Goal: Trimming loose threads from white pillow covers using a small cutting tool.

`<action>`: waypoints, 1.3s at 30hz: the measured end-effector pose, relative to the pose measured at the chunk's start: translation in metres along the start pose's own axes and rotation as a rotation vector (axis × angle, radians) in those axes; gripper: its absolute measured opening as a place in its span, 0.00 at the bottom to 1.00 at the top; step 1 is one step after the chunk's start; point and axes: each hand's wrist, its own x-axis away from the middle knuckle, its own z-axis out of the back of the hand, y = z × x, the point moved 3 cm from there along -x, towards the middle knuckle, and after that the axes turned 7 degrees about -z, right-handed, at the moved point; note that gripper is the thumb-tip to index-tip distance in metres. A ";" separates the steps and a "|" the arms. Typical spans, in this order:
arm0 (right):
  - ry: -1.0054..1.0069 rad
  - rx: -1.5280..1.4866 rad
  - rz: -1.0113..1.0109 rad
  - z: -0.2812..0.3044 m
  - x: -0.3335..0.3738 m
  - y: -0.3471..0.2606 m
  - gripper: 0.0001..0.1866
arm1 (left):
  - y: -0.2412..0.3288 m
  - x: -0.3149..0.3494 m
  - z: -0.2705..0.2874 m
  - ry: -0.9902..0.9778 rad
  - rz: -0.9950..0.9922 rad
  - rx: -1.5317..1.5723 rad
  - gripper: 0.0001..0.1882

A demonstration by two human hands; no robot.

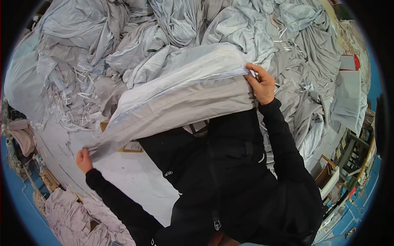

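"Grey cloth (184,107), is it, stretched between those two hands?"

"Yes. The left hand (85,160) grips one end, out toward the left edge of the bench (143,180). The right hand (262,84) pinches the other end between thumb and fingers, closer to the far edge."

"And where does it hang?"

"Slantwise over the bench, in front of the black jacket (217,172). Behind it, a heap of crumpled cloths (176,24) covers the bench's far side."
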 end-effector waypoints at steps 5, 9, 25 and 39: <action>0.011 -0.106 0.016 0.002 -0.014 0.028 0.17 | 0.106 -0.002 -0.077 0.148 -0.244 0.221 0.13; 0.032 -0.192 -0.084 0.011 -0.021 0.050 0.14 | 0.333 0.054 -0.135 -0.103 -0.632 0.241 0.13; -0.299 -0.001 0.179 0.069 0.013 -0.057 0.04 | 0.443 0.109 -0.148 -0.520 -0.636 0.730 0.04; 0.298 0.257 0.201 0.119 0.047 -0.021 0.14 | 0.262 0.111 0.082 0.268 -0.451 0.617 0.11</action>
